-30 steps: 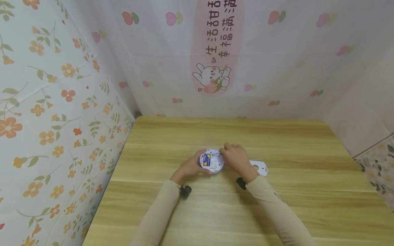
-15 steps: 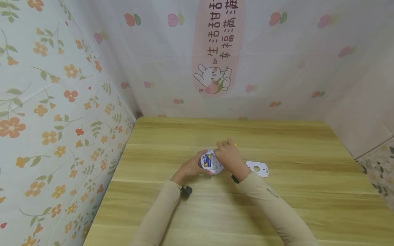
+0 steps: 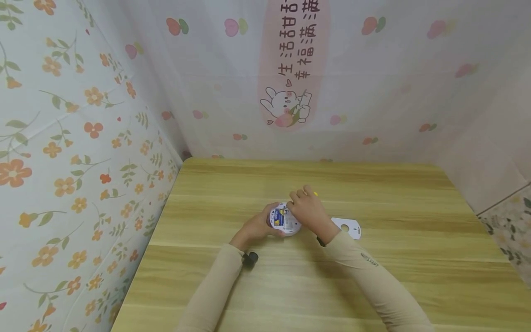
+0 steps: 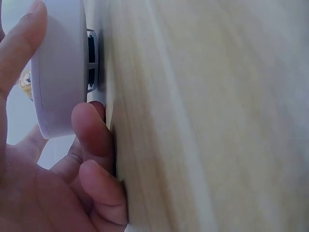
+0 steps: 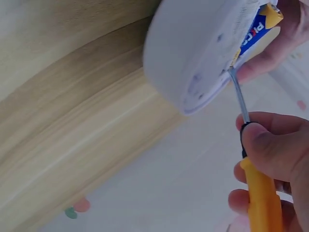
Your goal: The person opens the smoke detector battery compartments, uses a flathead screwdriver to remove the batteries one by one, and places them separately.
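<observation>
My left hand (image 3: 258,224) grips a round white smoke alarm (image 3: 292,227) by its side, back face up. In the left wrist view, its vented dome (image 4: 91,60) faces the table, and the thumb lies against the casing. A blue and yellow battery (image 5: 258,31) sits in the back, beside a printed label. My right hand (image 3: 308,211), over the alarm's right side, holds a screwdriver by its yellow handle (image 5: 263,193). The thumb and a finger pinch near the black collar. The metal shaft (image 5: 240,96) slants to the alarm's back, its tip right at the face near the battery.
A white plate (image 3: 352,228) with a round hole lies on the wooden table (image 3: 232,184), just right of my right wrist. A dark wrist camera (image 3: 250,259) sits at the left cuff. Printed curtains (image 3: 215,92) stand behind and to the left.
My right hand has shifted left over the alarm and turned, and the screwdriver's yellow end now shows beyond it. The left hand and the alarm stay about where they were.
</observation>
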Demonstrator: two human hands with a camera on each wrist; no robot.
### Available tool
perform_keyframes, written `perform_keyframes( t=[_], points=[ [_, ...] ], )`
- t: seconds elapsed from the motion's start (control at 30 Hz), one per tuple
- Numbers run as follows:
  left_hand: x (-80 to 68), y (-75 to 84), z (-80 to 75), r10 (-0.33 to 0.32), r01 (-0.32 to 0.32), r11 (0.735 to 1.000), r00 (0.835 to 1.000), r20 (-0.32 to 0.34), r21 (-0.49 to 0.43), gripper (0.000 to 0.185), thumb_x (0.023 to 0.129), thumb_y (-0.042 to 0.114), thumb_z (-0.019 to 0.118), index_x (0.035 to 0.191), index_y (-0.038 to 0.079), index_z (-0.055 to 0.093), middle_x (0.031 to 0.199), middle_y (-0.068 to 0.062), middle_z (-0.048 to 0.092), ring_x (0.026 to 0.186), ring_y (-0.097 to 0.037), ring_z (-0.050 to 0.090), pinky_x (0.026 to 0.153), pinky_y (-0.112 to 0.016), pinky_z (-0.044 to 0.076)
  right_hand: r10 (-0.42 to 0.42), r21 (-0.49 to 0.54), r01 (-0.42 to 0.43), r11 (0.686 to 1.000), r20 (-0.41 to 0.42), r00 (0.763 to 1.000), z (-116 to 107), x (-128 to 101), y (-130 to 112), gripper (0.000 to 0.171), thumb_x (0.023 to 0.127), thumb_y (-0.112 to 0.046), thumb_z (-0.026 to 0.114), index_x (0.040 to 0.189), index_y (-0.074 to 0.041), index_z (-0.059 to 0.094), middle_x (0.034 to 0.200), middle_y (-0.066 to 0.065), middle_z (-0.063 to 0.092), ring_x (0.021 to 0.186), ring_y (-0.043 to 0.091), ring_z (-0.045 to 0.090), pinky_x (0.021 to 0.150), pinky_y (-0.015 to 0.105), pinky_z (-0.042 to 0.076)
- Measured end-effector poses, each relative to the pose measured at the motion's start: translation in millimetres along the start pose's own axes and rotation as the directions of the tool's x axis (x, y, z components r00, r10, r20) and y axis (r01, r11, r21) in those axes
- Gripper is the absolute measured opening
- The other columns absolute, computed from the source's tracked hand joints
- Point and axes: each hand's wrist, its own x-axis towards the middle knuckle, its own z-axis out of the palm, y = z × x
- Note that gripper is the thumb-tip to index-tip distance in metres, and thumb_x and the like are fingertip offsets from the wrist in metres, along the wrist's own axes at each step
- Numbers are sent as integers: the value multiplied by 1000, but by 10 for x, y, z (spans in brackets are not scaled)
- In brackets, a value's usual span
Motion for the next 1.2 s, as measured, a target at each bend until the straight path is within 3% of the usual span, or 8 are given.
perform_keyframes(
  t=[0.33, 0.47, 0.6, 0.93, 1.2],
  points=[
    [-18, 24, -10, -16, 16, 1000, 1000, 1, -6, 104, 70, 35, 86, 152, 33, 23, 143, -12, 50, 126, -33, 50, 107, -53, 36, 52, 121, -63, 991, 90, 995, 72, -43, 61, 38, 71, -23, 82, 106, -21, 68, 115, 4, 62, 103, 26, 60, 101, 53, 39],
    [-16, 30, -14, -5, 5, 1000, 1000, -2, 22, 104, 70, 36, 85, 153, 33, 23, 146, -11, 48, 127, -33, 50, 107, -53, 37, 72, 172, -92, 981, 120, 990, 125, -47, 107, 36, 75, -20, 80, 110, -22, 68, 117, 5, 62, 105, 27, 59, 102, 56, 36],
    [-15, 35, -17, -1, 1, 999, 1000, -1, 43, 104, 70, 37, 85, 153, 32, 22, 146, -12, 47, 126, -34, 50, 106, -54, 38, 96, 239, -125, 963, 129, 987, 203, -54, 143, 33, 76, -18, 79, 107, -24, 69, 109, 5, 63, 100, 27, 59, 102, 59, 34],
    [-1, 1, 4, -7, 7, 1000, 1000, 4, 20, 105, 69, 40, 85, 153, 32, 22, 146, -11, 47, 128, -33, 49, 106, -54, 37, 133, 334, -143, 932, 54, 990, 366, -98, 156, 31, 77, -17, 77, 106, -25, 69, 96, 2, 61, 90, 25, 60, 96, 58, 33],
    [2, -4, -1, -33, 33, 999, 999, -3, 17, 106, 66, 41, 86, 151, 36, 24, 147, -11, 47, 129, -34, 48, 107, -55, 36, 142, 330, -143, 933, 27, 990, 321, -128, 127, 31, 77, -16, 79, 106, -23, 70, 97, 3, 61, 91, 24, 59, 94, 58, 34]
  ],
)
